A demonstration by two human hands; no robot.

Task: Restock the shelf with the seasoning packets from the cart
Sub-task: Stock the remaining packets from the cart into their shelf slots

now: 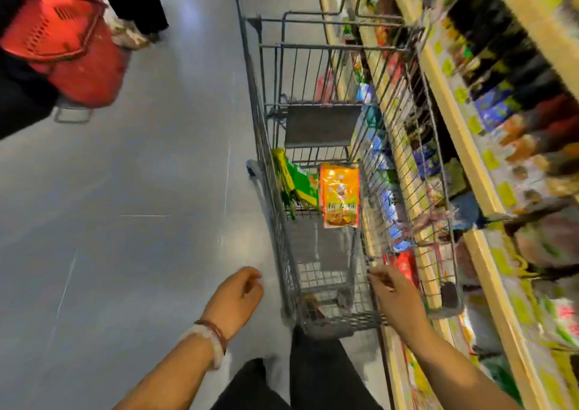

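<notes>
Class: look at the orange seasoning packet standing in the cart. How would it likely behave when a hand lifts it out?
The orange packet looks like a flat, glossy pouch, so it probably flexes and may feel slippery. It appears thin for its face, so it is likely light. It stands upright near the green packets in the wire cart, so a nudge could tip it over.

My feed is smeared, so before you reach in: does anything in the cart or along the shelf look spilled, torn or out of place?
Nothing stands out. The orange packet and the green packets lean on edge inside the cart, none spilled or visibly torn. The shelf beside it is too blurred to judge. Both hands, left and right, hold nothing.
</notes>
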